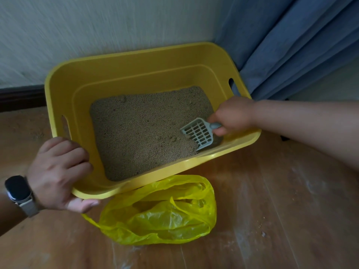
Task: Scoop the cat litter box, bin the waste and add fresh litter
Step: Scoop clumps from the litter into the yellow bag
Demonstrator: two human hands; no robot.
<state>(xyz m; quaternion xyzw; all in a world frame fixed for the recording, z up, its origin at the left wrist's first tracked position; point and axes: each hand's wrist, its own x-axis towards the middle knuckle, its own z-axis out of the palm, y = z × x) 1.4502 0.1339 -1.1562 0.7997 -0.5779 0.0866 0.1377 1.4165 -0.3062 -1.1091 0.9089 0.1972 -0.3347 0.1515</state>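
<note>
Litter box (136, 61): a yellow plastic tub with slot handles in its side walls, standing on the wooden floor (272, 200) in the corner, close against the pale wall (97, 26).
Litter (143, 131): brownish grains covering most of the tub's bottom, with a bare patch of tub showing at the near right corner beneath the scoop.
Left hand (58, 173): closed over the tub's near left corner, fingers curled over the rim to the inside and the thumb pressed under the outer lip.
Watch (18, 189): a dark-faced one on a pale band, worn on the left wrist.
Right hand (231, 115): reaching in over the right wall of the tub, closed round the scoop's handle.
Scoop (198, 133): a pale grey slotted one, its blade tilted down with the front edge touching the litter near the right corner; a few grains lie on the blade.
Bag (165, 216): a thin yellow plastic bag lying crumpled on the floor just in front of the tub, its mouth partly open; what it holds I cannot tell.
Curtain (291, 45): blue cloth hanging to the right of the tub, touching its far right corner.
Floor: dusty, with pale smears and scattered grains to the left and right of the tub.
</note>
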